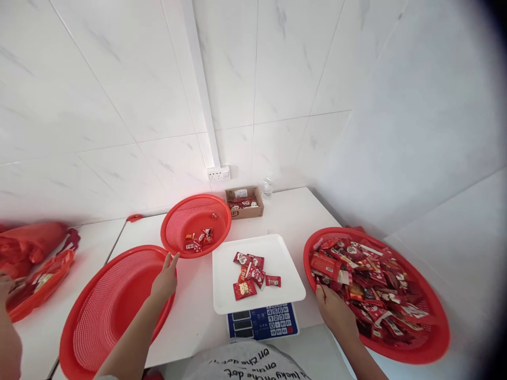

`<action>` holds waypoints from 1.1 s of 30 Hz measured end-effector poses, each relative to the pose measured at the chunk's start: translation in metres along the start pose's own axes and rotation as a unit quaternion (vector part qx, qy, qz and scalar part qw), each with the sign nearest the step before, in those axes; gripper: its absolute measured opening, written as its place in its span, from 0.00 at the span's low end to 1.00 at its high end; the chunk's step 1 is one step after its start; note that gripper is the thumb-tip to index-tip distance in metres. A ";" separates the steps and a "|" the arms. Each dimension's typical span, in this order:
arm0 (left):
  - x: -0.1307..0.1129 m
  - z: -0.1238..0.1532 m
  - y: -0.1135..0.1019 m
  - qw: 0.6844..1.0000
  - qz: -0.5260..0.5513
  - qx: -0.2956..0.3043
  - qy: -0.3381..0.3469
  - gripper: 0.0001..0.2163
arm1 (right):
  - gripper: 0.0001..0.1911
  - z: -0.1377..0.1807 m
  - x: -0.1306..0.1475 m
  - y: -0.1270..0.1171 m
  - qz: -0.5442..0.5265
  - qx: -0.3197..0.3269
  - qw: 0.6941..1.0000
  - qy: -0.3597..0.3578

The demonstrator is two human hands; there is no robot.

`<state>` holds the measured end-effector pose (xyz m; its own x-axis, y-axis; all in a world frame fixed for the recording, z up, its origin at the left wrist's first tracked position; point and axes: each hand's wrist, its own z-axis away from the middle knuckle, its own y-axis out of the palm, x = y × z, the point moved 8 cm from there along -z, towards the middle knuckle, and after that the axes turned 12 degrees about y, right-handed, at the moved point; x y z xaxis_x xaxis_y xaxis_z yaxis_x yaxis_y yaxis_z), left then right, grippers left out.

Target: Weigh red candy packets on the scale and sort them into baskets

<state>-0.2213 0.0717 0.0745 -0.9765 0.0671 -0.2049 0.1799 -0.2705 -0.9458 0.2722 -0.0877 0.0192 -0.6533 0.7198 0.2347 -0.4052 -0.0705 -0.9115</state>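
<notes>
My left hand [165, 278] rests on the far rim of a large empty red basket [106, 316] at the left, fingers stretched out. My right hand [336, 312] reaches into the near left side of a big red basket [431, 345] full of red-wrapped candies [368, 287]; its fingertips are buried among the wrappers, so I cannot see if they grip one. Between the hands stands a scale with a blue keypad [263, 321] and a white tray [225, 269] that carries several red candy packets [251, 274].
A smaller red basket [196, 211] with a few candies leans behind the left one. A cardboard box [244, 201] of candies, a water bottle [268, 188] and a wall socket [218, 172] are at the back. Red plastic bags [34, 264] lie far left, where another person's arm [8, 338] shows.
</notes>
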 end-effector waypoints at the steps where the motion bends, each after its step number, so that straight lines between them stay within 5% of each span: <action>1: -0.004 -0.003 0.001 0.999 -0.009 0.015 0.026 0.36 | 0.25 0.000 0.000 0.000 -0.002 -0.001 1.000 0.000; 5: -0.009 -0.018 0.000 0.993 -0.035 0.055 0.099 0.39 | 0.25 -0.001 -0.001 0.000 -0.006 -0.010 1.000 0.008; 12: 0.008 -0.039 -0.008 0.986 -0.081 0.078 0.122 0.32 | 0.25 0.000 -0.001 0.001 -0.005 -0.016 1.000 0.005; 27: 0.106 -0.016 -0.040 0.981 -0.182 0.025 0.062 0.22 | 0.24 -0.001 0.000 0.000 -0.015 -0.010 0.999 0.033; 33: 0.162 -0.012 -0.043 0.988 -0.147 0.023 -0.034 0.24 | 0.25 -0.001 0.001 -0.001 -0.018 -0.012 0.999 0.041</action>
<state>-0.3862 0.1063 0.0791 -0.9918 0.0851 0.0955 -0.1165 -0.2926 -0.9491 0.2730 -0.0864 0.0203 -0.5837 0.7760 0.2391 -0.4110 -0.0285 -0.9112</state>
